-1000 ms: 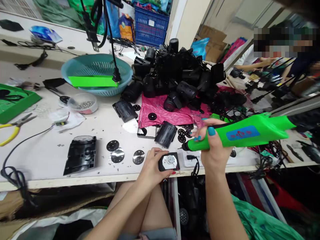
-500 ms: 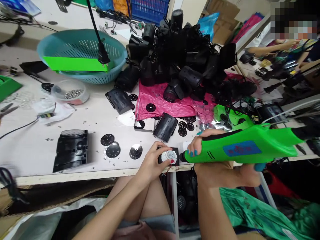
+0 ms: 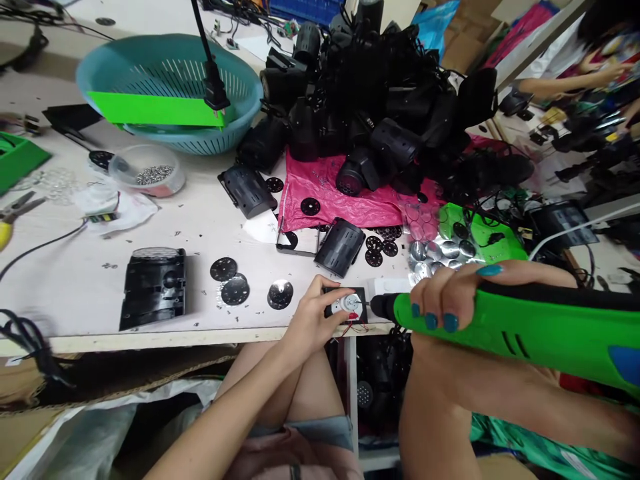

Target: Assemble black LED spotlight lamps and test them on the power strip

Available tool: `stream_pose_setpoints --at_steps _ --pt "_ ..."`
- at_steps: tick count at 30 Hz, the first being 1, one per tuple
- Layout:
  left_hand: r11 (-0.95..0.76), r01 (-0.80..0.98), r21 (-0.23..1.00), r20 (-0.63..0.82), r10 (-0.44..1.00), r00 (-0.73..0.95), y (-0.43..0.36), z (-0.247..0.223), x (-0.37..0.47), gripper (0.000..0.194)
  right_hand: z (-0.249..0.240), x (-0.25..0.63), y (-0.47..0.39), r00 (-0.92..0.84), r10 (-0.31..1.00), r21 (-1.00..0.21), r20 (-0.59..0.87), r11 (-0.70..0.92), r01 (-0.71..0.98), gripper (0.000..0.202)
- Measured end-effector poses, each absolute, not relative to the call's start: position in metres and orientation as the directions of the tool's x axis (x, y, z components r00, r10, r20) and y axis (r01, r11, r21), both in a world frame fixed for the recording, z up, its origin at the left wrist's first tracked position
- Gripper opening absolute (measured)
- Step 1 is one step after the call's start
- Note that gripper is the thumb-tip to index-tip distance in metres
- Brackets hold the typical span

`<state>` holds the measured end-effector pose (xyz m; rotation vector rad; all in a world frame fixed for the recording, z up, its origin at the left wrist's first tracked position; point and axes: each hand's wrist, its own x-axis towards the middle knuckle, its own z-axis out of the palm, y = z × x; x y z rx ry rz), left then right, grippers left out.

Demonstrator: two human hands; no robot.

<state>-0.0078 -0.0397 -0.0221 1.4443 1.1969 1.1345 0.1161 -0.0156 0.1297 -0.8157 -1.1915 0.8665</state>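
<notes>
In the head view, the work appears to be mid-step, at the fastening of one small unit. Right of the lower centre, the left hand [image 3: 320, 310] pinches a white motor [image 3: 353, 303] between thumb and fingers, with a black plate [image 3: 361, 293] beneath it near the front edge of the counter [image 3: 75, 287]. Red wires [image 3: 356, 327] trail loose from it toward that edge.

At the lower right, the right hand [image 3: 445, 300] is wrapped round a green electric screwdriver [image 3: 545, 333], whose dark nose points left and whose thin bit reaches the motor. Whether the bit is seated in a screw, or any screw is already tight, I cannot tell.

The motor and plate are together, so that pairing looks done; the wires hang unjoined as far as shows. An open black shell [image 3: 155, 287] lies at the lower left, well apart from the held piece, which is not inside it. Dark discs [image 3: 235, 291] rest between the two, also unfitted. A clear bowl [image 3: 173, 177] of small metal pieces stands at the left, and black lamp bodies [image 3: 360, 100] are heaped at the upper centre; how complete those are is unclear.
</notes>
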Motion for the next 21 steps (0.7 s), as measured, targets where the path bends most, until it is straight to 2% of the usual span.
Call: stream_pose_setpoints --at_steps 5,10,18,21 --pt "-0.149 0.144 0.978 0.133 0.984 0.116 -0.039 -0.021 -0.010 0.035 0.122 0.101 -0.016 0.103 0.941 -0.935 0.324 0.334 -0.116 0.034" --pt "-0.161 0.142 0.977 0.143 0.982 0.126 -0.040 -0.021 -0.011 0.039 0.101 0.095 -0.011 0.005 0.961 -0.957 0.275 0.275 -0.091 0.064" --pt "-0.118 0.126 0.985 0.099 0.984 0.148 -0.038 -0.020 -0.012 0.040 0.090 0.092 -0.004 -0.043 0.963 -0.947 0.267 0.254 -0.198 0.055" --pt "-0.111 0.119 0.987 0.093 0.984 0.150 -0.038 -0.019 -0.012 0.040 0.090 0.090 -0.004 -0.012 0.968 -0.950 0.249 0.242 -0.200 0.056"
